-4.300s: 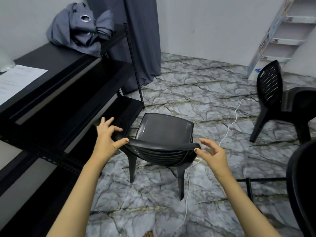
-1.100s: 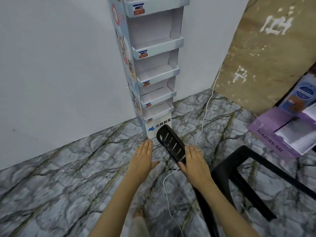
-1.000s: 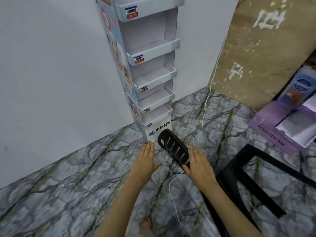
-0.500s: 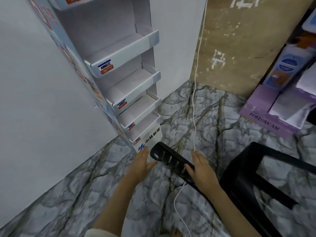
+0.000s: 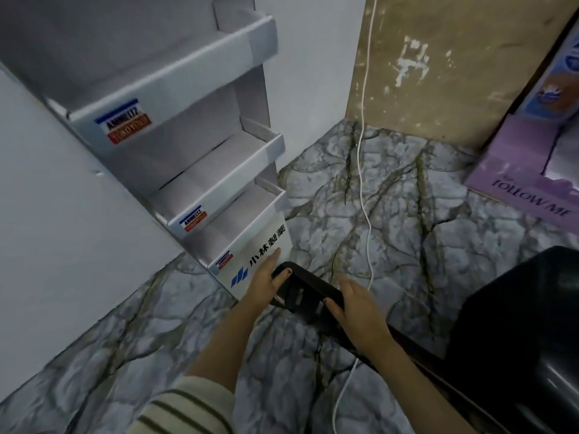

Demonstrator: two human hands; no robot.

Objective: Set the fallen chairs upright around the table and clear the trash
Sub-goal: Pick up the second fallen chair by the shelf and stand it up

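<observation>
Two hands are in view, the left hand (image 5: 264, 281) and the right hand (image 5: 360, 308). One black chair (image 5: 517, 339) shows, only in part. One white cardboard display stand (image 5: 257, 242) stands by the wall, with four shelf trays visible. Three small labels sit on tray fronts. One white cable (image 5: 365, 198) runs across the floor. One purple box (image 5: 517, 170) sits at right. One striped sleeve (image 5: 188, 408) appears.

Chair (image 5: 513, 324) cut off by the right and bottom edges (legs unseen), shelf stand (image 5: 188, 170) cropped at top, purple box (image 5: 529, 170) cropped at right, shelf labels (image 5: 127, 122) blurred
</observation>
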